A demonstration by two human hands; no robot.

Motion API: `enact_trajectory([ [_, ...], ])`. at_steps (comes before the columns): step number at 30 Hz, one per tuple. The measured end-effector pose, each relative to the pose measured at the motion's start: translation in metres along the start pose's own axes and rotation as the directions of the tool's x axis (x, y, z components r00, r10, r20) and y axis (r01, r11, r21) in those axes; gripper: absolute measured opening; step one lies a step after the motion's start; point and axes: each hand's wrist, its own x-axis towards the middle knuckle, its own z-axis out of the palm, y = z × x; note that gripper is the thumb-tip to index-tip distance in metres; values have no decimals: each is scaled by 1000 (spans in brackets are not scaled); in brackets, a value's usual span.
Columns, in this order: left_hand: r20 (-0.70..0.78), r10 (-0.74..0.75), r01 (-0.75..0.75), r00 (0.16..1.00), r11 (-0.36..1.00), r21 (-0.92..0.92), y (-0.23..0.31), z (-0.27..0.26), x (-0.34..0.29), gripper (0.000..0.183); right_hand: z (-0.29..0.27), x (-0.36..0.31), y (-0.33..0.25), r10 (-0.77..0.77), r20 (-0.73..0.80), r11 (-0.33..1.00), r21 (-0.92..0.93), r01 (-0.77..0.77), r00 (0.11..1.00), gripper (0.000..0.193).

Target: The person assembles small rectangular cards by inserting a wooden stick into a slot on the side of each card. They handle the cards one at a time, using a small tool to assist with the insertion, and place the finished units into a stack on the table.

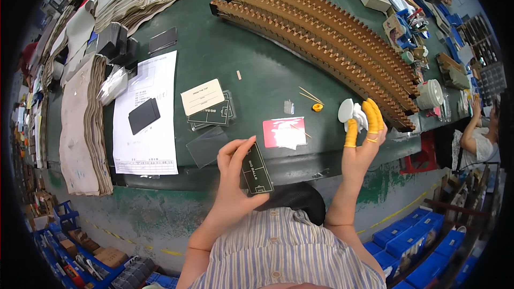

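A dark green card printed with white pitch lines [257, 171] is held up by its short edges between the thumb and fingers of my left hand [229, 176], over the table's front edge. My right hand [363, 142] wears yellow finger covers on several fingers. Those fingers are closed on a crumpled white cloth [360, 119] beside a round white disc [346, 109]. Between the hands lies a pink-and-white card [284, 132] with a thin stick across it. Left of them, a cream card [202, 97] tops a small stack of green cards [214, 115], near a clear sheet [206, 147].
Long brown notched racks [321, 37] cross the back right. Thin wooden sticks [310, 95] and a yellow ring-shaped piece [317, 107] lie mid-table. At left are a printed sheet [160, 150], black cards [144, 116] and paper stacks [83, 128]. Another person [476, 136] sits at right.
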Motion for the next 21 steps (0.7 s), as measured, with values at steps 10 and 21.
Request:
enact_trajectory([
  [10, -78, 74, -40, 994, 927, 373, 6, 3, 2, 99, 3, -2, 34, 183, 252, 971, 105, -215, 950, 55],
  [21, -129, 246, -144, 961, 838, 527, 0, 18, -4, 99, -12, -39, -56, 42, 334, 718, 645, -261, 942, 70],
])
